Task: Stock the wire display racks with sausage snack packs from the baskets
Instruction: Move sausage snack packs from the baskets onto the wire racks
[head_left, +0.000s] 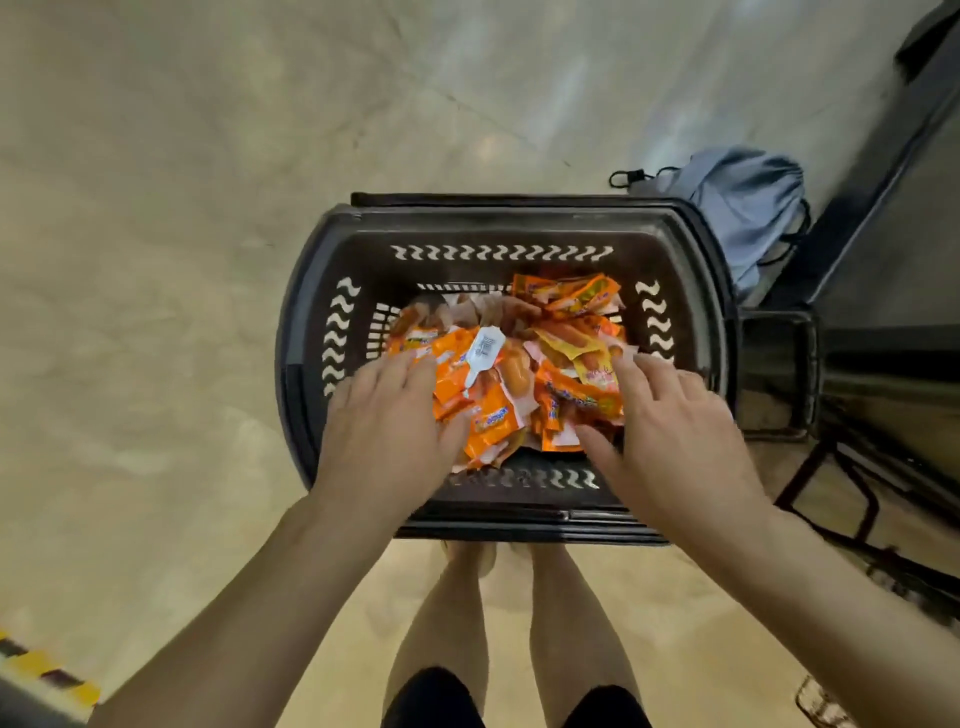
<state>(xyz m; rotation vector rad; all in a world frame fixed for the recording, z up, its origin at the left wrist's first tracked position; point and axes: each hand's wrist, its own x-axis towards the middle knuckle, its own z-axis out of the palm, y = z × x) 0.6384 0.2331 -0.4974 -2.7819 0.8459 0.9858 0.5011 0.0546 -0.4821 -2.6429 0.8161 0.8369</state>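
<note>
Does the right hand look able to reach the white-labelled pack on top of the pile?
Probably yes: the white-labelled pack lies uncovered on top, and the right hand is spread over the basket close by.

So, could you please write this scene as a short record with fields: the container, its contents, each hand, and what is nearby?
container: black plastic basket, in front of the person's feet
contents: loose pile of orange sausage snack packs, overlapping
left hand: fingers straight, lying on the pile's left side
right hand: fingers spread, touching the pile's right side
nearby: blue-grey drawstring bag beyond the basket; black metal frame at the right
progress: no pack lifted yet
</note>
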